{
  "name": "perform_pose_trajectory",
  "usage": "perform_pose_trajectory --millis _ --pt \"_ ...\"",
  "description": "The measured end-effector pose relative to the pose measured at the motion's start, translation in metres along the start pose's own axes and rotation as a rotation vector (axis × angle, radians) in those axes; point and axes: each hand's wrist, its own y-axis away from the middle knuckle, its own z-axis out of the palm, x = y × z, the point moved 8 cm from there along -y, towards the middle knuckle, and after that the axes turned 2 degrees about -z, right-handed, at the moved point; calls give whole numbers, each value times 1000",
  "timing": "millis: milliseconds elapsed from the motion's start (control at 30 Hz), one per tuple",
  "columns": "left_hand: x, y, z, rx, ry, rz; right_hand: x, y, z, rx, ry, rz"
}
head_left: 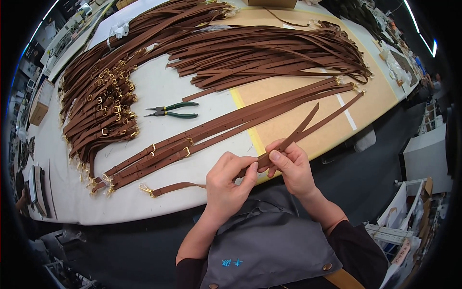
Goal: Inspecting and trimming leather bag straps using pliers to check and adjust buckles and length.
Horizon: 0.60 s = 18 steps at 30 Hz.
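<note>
Both hands grip one brown leather strap (299, 131) at the near edge of the white table (159, 86). My left hand (230, 183) pinches it low down; my right hand (291, 166) pinches it just above, thumb on top. The strap's free end rises up and to the right over the tan board (288, 91). Its other end runs left along the table to a gold clasp (147, 191). Three finished straps with gold buckles (231, 126) lie side by side just beyond my hands.
Green-handled pliers (174, 111) lie mid-table. A heap of buckled brown straps (103, 103) fills the left side. A wide fan of plain straps (269, 53) covers the far middle and right. Cardboard boxes and shelving stand around the table; a white stand (426, 154) is at the right.
</note>
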Motion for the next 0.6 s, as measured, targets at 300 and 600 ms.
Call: perform_pose_trajectory --millis 300,600 --pt "7 12 0 278 -222 402 9 3 3 99 -73 40" --pt "-9 19 -4 336 -119 259 27 9 7 146 -207 171"
